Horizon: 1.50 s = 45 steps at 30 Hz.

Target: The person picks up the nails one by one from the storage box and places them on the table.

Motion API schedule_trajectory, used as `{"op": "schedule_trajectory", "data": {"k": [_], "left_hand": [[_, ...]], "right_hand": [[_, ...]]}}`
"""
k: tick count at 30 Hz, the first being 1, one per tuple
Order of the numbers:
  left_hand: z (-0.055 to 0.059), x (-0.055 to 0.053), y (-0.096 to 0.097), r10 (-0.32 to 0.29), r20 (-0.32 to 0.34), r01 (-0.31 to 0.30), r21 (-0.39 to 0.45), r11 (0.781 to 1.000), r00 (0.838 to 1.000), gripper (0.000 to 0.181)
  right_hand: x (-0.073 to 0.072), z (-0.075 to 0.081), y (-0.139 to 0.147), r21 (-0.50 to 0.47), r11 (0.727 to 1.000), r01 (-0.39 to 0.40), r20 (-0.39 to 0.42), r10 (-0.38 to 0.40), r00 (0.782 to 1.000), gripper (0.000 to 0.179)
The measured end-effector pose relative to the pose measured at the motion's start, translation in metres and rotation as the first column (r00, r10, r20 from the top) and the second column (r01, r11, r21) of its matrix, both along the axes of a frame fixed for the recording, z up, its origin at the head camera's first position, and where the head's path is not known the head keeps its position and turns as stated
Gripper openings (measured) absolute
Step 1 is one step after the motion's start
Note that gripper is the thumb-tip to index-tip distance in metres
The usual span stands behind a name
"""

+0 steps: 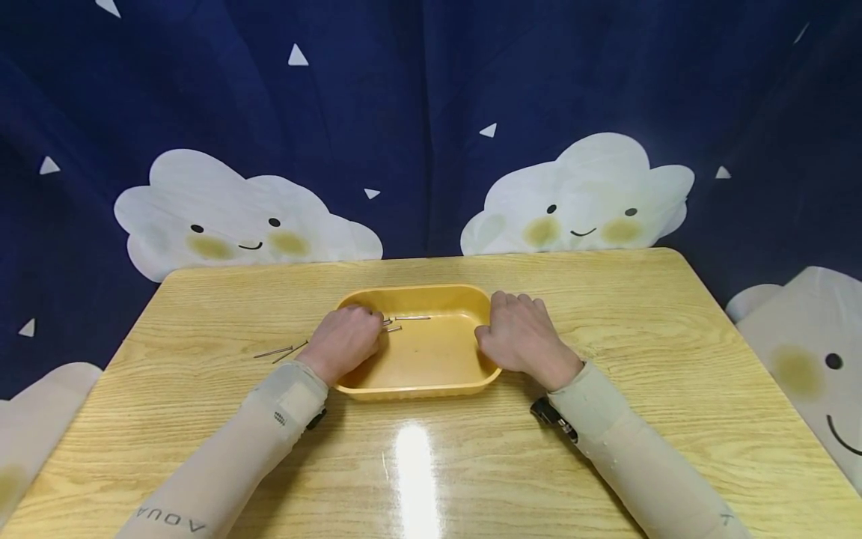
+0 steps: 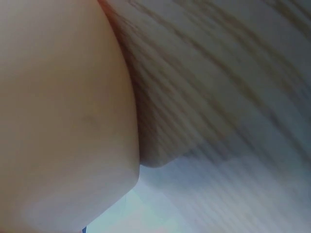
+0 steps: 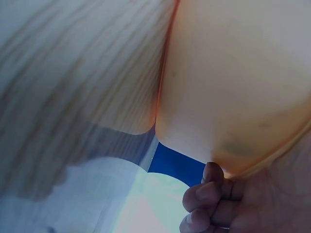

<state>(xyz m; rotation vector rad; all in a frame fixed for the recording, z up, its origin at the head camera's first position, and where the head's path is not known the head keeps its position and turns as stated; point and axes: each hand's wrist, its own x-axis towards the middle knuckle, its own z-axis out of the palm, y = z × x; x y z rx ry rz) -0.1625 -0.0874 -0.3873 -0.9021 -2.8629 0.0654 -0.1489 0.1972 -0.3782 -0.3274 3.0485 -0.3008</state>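
A yellow plastic tray (image 1: pixel 431 367) sits on the table in the head view, between both hands. The right hand (image 1: pixel 521 333) grips its right rim, thumb on the inner side; in the right wrist view its curled fingers (image 3: pixel 201 194) show beside the tray wall (image 3: pixel 228 82). My left hand (image 1: pixel 345 340) reaches over the left rim into the tray, fingers bent down and hidden from the head camera. Several metal nails (image 1: pixel 412 318) lie in the tray close to those fingers. Only the tray's outer wall (image 2: pixel 68 107) and the table show in the left wrist view.
A few more nails (image 1: pixel 272 352) lie on the wooden table (image 1: pixel 640 314), left of the tray. Behind the table hangs a dark blue curtain (image 1: pixel 417 112) with cloud faces. A dark wrist device (image 1: pixel 554 418) hangs below the right sleeve.
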Motion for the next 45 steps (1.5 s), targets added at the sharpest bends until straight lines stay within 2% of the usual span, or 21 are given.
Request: {"op": "schedule_trajectory", "data": {"k": [8, 15, 26, 38, 45], "left_hand": [[0.0, 0.001, 0.0, -0.024, -0.029, 0.024, 0.011, 1.0, 0.999, 0.008], [-0.001, 0.001, -0.002, -0.04, -0.058, 0.042, 0.043, 0.998, 0.998, 0.012], [0.0, 0.001, -0.004, -0.066, -0.066, 0.07, 0.058, 0.996, 0.996, 0.011], [0.007, 0.003, -0.005, -0.067, -0.058, 0.071, 0.076, 0.995, 0.996, 0.012], [0.014, 0.005, -0.008, -0.062, -0.078, 0.068, 0.077, 0.995, 0.995, 0.012]], "right_hand": [[0.001, 0.001, 0.0, 0.006, 1.0, 0.002, 0.016, -0.002, 1.0, 0.026], [0.002, -0.001, 0.0, -0.002, 1.0, 0.002, -0.002, -0.002, 1.0, 0.026], [0.002, 0.0, -0.001, -0.015, 1.0, 0.013, 0.012, -0.013, 1.0, 0.026], [0.003, 0.001, -0.001, -0.007, 1.0, 0.006, 0.0, -0.006, 1.0, 0.026], [0.003, 0.0, -0.001, -0.004, 1.0, 0.006, -0.009, -0.006, 1.0, 0.026]]}}
